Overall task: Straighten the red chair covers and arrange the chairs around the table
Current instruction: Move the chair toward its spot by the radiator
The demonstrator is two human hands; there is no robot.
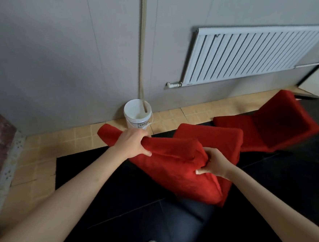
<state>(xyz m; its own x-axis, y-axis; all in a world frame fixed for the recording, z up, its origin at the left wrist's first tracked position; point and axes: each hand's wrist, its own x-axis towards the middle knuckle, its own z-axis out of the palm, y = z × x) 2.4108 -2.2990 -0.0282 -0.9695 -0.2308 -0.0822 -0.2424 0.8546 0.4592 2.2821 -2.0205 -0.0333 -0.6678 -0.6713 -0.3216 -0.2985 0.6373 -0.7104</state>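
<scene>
- Nearest, the right hand pinches a fold of the red chair cover, fingers curled into the cloth.
- Left hand grips the cover's top edge, fingers wrapped over it.
- Second red chair stands farther right.
- White bucket sits against the far wall, left of the radiator.

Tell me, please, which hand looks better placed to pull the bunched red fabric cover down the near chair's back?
Probably the right hand: it pinches the bunched fold of the red fabric cover at the chair back's right corner. The left hand grips the top edge, steadying it.
</scene>
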